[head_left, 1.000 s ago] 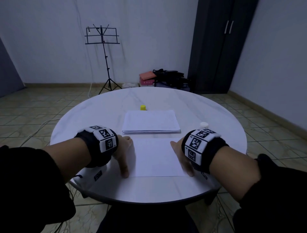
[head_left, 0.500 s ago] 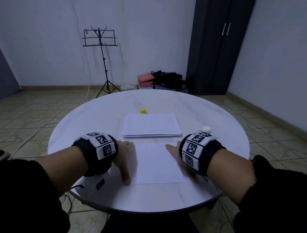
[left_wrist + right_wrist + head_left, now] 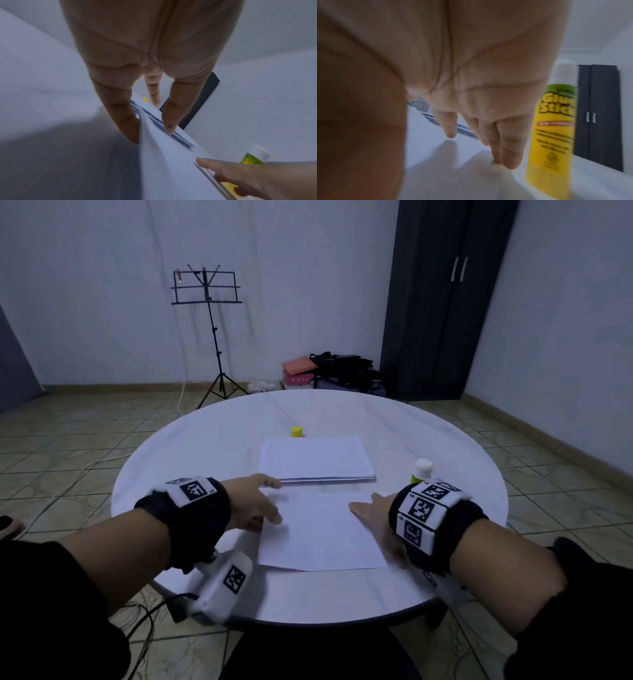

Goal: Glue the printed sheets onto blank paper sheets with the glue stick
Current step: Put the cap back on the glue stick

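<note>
At centre frame a blank white paper sheet point(image 3: 322, 530) lies on the round white table point(image 3: 212, 440), below the stack of white sheets point(image 3: 315, 458). The left hand point(image 3: 253, 505) and right hand point(image 3: 371, 515), fingers straight, touch its side edges. The upright yellow glue stick with a white cap point(image 3: 422, 470) stands just right of the stack.

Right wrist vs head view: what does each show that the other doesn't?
Only the right wrist view: the glue stick label, reading "Glue Stick", and the right hand's fingertips at the single sheet's edge.
Only the head view: the round table, the left hand, a yellow cap, a music stand.
Both: glue stick, paper stack, dark cabinet.
</note>
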Demonstrator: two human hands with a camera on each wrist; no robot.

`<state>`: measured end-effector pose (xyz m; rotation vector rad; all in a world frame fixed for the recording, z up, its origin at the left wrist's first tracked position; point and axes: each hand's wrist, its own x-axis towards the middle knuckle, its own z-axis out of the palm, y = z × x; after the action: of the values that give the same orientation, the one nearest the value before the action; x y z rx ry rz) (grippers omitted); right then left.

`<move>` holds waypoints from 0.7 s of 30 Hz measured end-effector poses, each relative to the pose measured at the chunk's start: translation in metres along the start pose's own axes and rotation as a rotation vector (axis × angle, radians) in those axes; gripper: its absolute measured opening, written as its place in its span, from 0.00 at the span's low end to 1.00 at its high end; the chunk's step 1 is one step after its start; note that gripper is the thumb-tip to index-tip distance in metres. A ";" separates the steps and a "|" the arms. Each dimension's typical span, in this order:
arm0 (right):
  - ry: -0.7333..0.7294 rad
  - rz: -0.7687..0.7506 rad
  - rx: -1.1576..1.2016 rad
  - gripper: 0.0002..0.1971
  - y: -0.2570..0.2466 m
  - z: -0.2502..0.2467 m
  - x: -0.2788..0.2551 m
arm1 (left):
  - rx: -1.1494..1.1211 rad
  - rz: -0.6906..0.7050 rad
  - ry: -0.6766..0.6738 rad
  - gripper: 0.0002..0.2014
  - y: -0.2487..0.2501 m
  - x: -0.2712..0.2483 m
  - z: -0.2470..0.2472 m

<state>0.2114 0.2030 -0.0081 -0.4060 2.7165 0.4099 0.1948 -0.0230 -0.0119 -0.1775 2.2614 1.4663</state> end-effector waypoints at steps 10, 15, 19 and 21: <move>0.070 0.184 0.650 0.25 0.001 -0.015 -0.009 | 0.226 0.275 0.119 0.26 -0.005 -0.010 -0.028; 0.112 0.257 0.621 0.23 -0.011 -0.030 0.026 | 0.010 0.331 0.145 0.26 0.003 0.003 -0.046; 0.079 0.280 0.499 0.20 -0.013 -0.043 0.052 | -0.065 0.340 0.121 0.25 0.013 0.028 -0.053; 0.085 0.351 0.478 0.19 -0.015 -0.052 0.063 | -0.097 0.315 0.108 0.24 0.018 0.045 -0.056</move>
<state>0.1439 0.1580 0.0104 0.1895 2.8457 -0.1806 0.1317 -0.0596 0.0033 0.0772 2.3884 1.7651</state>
